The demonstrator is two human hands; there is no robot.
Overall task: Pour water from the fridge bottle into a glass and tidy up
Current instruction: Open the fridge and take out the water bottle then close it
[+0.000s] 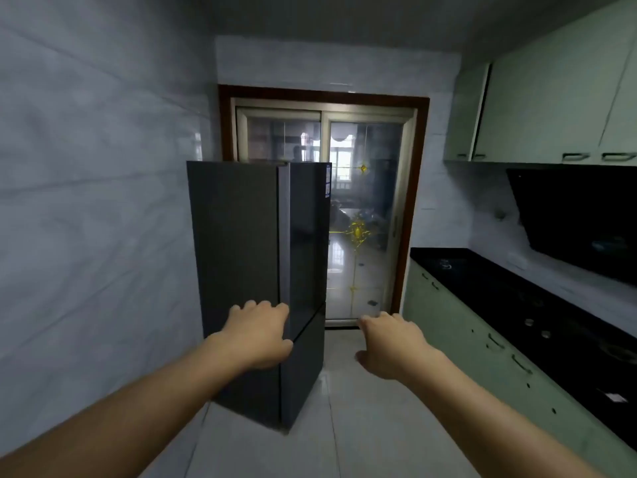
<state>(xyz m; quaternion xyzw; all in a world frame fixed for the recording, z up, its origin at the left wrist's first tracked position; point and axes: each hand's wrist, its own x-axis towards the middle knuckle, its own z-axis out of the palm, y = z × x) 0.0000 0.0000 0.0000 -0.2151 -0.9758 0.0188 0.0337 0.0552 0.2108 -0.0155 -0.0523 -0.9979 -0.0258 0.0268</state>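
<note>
A tall dark grey fridge stands against the left wall, its doors closed. My left hand is stretched out in front of the fridge's lower half, fingers loosely curled and holding nothing; whether it touches the fridge I cannot tell. My right hand hangs in the air to the right of the fridge, over the floor, fingers relaxed and empty. No bottle or glass is in view.
A black countertop with a gas hob runs along the right over pale green cabinets. Green wall cupboards and a black range hood hang above. A glass sliding door closes the far end. Grey tiled floor lies between.
</note>
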